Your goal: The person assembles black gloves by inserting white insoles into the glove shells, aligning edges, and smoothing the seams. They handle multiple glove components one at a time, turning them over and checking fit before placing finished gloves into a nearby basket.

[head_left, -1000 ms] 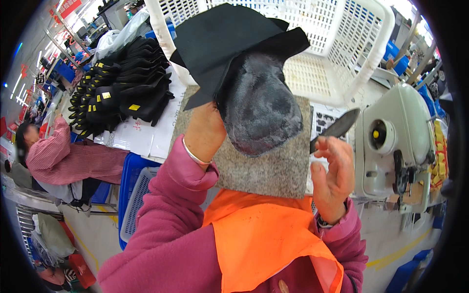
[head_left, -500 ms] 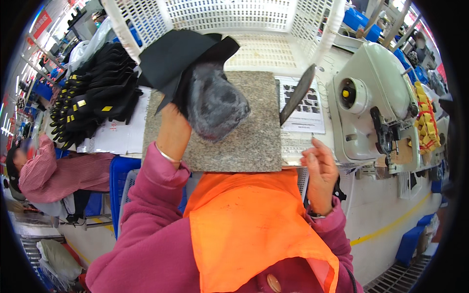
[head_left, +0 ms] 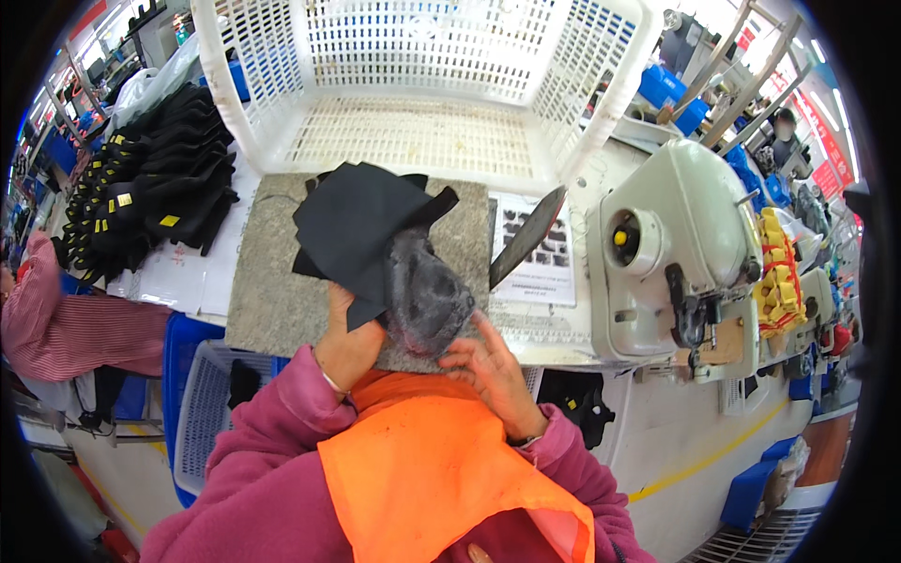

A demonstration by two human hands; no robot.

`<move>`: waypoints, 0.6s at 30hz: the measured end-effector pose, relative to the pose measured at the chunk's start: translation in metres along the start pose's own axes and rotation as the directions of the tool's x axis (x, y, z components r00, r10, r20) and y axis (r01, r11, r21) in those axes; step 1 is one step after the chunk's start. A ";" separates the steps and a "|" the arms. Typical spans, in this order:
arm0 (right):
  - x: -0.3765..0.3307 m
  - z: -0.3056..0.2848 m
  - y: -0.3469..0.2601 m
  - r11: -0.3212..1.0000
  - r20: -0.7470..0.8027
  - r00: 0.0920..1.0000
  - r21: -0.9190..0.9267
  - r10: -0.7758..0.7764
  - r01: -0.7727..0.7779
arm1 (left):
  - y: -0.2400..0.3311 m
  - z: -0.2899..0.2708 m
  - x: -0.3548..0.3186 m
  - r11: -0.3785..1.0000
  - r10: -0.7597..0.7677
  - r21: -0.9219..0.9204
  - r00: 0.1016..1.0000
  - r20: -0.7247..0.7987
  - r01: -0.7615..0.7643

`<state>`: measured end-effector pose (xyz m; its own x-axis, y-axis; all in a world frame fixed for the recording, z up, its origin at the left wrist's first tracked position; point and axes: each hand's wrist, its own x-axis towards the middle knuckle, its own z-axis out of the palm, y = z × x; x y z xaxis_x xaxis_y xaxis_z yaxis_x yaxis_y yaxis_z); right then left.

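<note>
My left hand (head_left: 347,340) is wrapped round the lower edge of a black fabric piece (head_left: 361,216) with flat, angular flaps; its fingertips are hidden underneath. Joined to this piece, or lying against it, is a rounded, dark grey, scuffed-looking part (head_left: 424,296) that bulges toward me. My right hand (head_left: 495,377) reaches to the lower right edge of the grey part, fingers apart, the tips at or touching it. Both sit over a speckled grey stone slab (head_left: 267,272). A long dark flat blade-like thing (head_left: 530,236) stands slanted at the slab's right edge.
Behind the slab stands a white perforated crate (head_left: 413,131). Stacked black pieces with yellow tags (head_left: 155,202) lie to the left. A pale green machine (head_left: 680,235) and a printed sheet (head_left: 544,281) are to the right. At far left is a person in a striped sleeve (head_left: 80,324).
My right hand has come left from beside the slab to the grey part's edge. The black piece has moved lower and nearer to me, and the whole view has shifted.
</note>
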<state>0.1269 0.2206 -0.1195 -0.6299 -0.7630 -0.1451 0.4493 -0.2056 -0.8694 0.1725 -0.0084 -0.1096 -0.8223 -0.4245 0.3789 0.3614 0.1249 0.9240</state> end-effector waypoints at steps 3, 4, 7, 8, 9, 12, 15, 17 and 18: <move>-0.001 -0.005 -0.002 1.000 -0.018 1.000 -0.024 -0.012 0.012 | -0.003 -0.002 0.003 0.996 0.033 0.078 0.999 0.000 -0.033; -0.002 -0.006 -0.003 0.999 -0.046 0.999 -0.043 -0.004 0.002 | -0.006 -0.003 0.006 0.991 0.054 0.125 0.999 0.002 -0.054; -0.007 -0.010 -0.008 0.993 -0.081 0.996 -0.115 -0.037 0.027 | -0.015 -0.008 0.018 0.964 0.097 0.252 0.995 -0.036 -0.085; -0.009 -0.012 -0.010 0.991 -0.109 0.993 -0.128 -0.040 0.026 | -0.020 -0.010 0.022 0.984 0.066 0.168 0.995 -0.075 -0.053; -0.011 -0.014 -0.012 0.988 -0.134 0.989 -0.153 -0.058 0.038 | -0.026 -0.015 0.028 0.963 -0.182 -0.233 0.965 -0.189 0.136; -0.020 -0.023 -0.020 0.981 -0.223 0.969 -0.179 -0.110 0.070 | -0.043 -0.035 0.034 0.419 -0.667 -0.904 0.704 -0.246 0.081; -0.037 -0.035 -0.032 0.908 -0.339 0.907 -0.406 -0.251 0.100 | -0.051 -0.064 0.005 0.564 -0.618 -0.823 0.693 -0.371 0.063; -0.052 -0.041 -0.043 0.893 -0.399 0.865 -0.436 -0.304 0.113 | -0.051 -0.084 -0.016 0.697 -0.502 -0.712 0.764 -0.406 0.080; -0.058 -0.044 -0.048 0.869 -0.413 0.842 -0.479 -0.347 0.123 | -0.050 -0.092 -0.027 0.752 -0.463 -0.656 0.758 -0.459 0.063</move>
<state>0.1139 0.3014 -0.0900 -0.9478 -0.3185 -0.0160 0.0099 0.0208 -0.9997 0.2166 -0.0855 -0.1703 -0.5891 -0.7912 -0.1643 0.5086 -0.5210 0.6855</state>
